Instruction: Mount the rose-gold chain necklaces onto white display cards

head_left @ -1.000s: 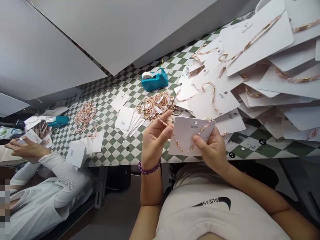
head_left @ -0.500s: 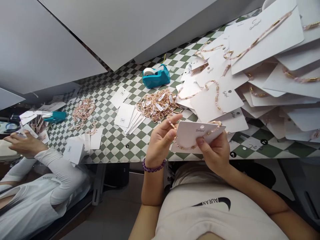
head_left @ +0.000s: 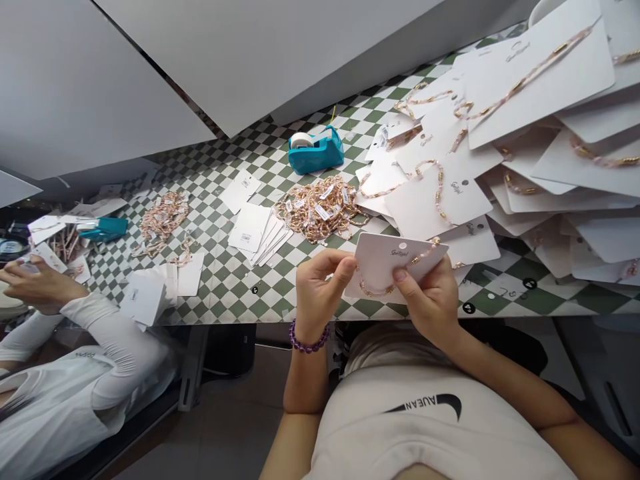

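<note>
A white card (head_left: 383,257) with a printed logo and a small hole is tilted over the table's front edge. Across its face curves a pink and gold beaded strand (head_left: 373,291). My right hand (head_left: 430,293) grips the card's right side, thumb on the front. At the left edge, my left hand (head_left: 325,290) pinches the strand's end between thumb and forefinger; the tip of the strand is hidden there. Behind the hands lies a pile of beaded strands with small tags (head_left: 320,210), beside a fanned stack of small white cards (head_left: 249,229).
A teal tape dispenser (head_left: 316,152) stands behind the bead pile. Many carded strands (head_left: 535,87) heap up at the right. At the left, a person's hands (head_left: 43,287) work near another teal dispenser (head_left: 104,229) and bead pile (head_left: 164,217).
My left hand has closed in from an open-fingered pose to a pinch at the card's left edge. The strand's left part now lies closer to the card.
</note>
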`<act>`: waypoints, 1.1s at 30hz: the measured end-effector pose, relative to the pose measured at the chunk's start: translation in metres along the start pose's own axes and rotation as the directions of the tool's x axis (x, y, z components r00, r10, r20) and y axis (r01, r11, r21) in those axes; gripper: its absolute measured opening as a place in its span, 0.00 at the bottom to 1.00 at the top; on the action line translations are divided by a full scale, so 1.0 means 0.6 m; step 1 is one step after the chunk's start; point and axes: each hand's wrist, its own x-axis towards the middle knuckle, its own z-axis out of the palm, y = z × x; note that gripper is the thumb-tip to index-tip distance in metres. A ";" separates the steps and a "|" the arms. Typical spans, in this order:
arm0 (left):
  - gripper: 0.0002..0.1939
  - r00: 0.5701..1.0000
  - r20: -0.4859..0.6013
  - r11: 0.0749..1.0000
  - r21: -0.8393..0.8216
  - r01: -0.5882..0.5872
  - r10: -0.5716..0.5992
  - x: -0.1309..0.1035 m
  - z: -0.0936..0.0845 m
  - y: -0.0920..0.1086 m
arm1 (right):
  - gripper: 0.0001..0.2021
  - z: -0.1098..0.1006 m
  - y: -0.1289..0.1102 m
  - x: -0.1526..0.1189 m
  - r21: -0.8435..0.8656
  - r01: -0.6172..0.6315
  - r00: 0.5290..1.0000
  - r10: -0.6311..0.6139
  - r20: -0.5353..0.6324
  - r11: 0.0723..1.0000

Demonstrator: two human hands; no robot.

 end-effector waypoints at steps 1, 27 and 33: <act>0.14 1.000 0.020 1.000 0.001 0.002 -0.002 0.000 0.000 0.000 | 0.12 0.001 0.001 0.001 -0.011 0.008 1.000 -0.008 -0.004 1.000; 0.15 0.989 -0.146 0.889 -0.456 -0.039 -0.032 -0.014 -0.059 -0.091 | 0.04 0.036 -0.036 0.069 -0.034 -0.037 0.971 0.044 0.235 0.999; 0.15 0.983 -0.181 0.888 -0.455 -0.068 -0.018 -0.012 -0.071 -0.103 | 0.06 0.060 -0.035 0.078 -0.217 0.127 0.974 -0.080 0.213 0.968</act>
